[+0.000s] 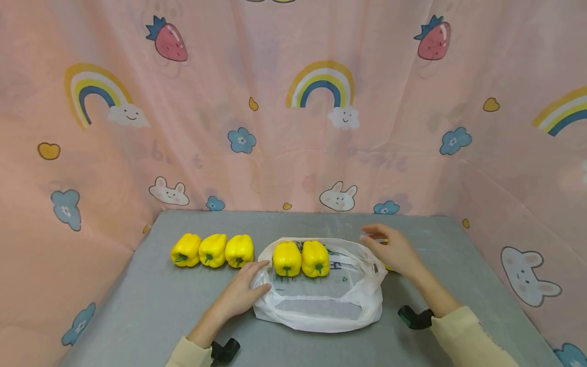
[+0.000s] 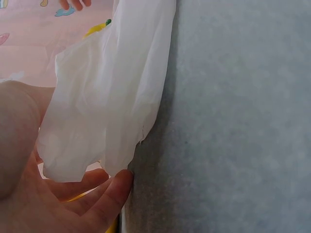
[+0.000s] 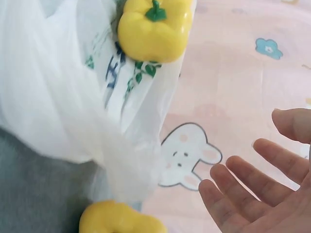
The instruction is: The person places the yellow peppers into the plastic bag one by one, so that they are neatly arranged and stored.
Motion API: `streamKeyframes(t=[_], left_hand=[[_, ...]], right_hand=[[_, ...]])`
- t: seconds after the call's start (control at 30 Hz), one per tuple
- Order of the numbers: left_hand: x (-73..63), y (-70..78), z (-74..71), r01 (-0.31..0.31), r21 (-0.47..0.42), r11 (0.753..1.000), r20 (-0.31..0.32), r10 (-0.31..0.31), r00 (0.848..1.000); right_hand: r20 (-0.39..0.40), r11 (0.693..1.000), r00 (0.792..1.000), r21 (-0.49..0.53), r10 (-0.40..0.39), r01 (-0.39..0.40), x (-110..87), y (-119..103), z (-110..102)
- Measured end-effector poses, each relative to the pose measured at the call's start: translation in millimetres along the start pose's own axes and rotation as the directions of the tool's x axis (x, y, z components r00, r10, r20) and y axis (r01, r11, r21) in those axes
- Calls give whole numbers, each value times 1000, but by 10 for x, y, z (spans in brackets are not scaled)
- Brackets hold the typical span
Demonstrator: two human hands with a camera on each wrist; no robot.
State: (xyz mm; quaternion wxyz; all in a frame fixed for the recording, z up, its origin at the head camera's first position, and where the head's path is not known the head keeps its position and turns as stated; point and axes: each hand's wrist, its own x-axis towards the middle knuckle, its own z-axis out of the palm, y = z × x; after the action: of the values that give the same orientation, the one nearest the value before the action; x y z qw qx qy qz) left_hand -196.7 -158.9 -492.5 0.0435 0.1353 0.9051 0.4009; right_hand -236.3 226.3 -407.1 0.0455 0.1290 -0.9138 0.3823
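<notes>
The white bag [image 1: 321,322] lies mid-worktop [image 1: 321,351]. It looks light and floppy, so hold its rim. The left hand [image 1: 242,291] touches the bag's left side with loose fingers. Two yellow peppers [image 1: 287,259] sit in the bag's far part; they look firm, maybe slippery, so hold their fat sides. Three more [image 1: 213,251] lie in a row at left. The right hand [image 1: 395,251] holds nothing, near another pepper [image 3: 121,221]; the bag's edge could get in its way. Behind hangs a pink cloth [image 1: 266,178].
</notes>
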Motion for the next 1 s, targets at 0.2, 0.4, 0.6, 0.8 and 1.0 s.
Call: streamKeyframes(t=[0.2,0.4,0.6,0.8,1.0], left_hand=[[7,-5,6,2,3,1000,4,-2,1000],[4,-9,4,3,-2,1000,0,-3,1000],[4,-5,-2,0,-5,1000,1,0,1000],[-6,14,-6,-4,-3,1000,-1,4,1000],[-10,10,-7,-6,-5,1000,0,6,1000]], right_hand=[[-48,1000,999,-6,24,-25,-62,122,-110],[-76,999,997,-27,26,-28,-107,274,-201],[-111,997,992,-46,57,-63,-140,436,-254],[-120,994,990,-70,75,-84,-149,585,-270],[-109,988,988,-100,105,-116,-136,702,-259]])
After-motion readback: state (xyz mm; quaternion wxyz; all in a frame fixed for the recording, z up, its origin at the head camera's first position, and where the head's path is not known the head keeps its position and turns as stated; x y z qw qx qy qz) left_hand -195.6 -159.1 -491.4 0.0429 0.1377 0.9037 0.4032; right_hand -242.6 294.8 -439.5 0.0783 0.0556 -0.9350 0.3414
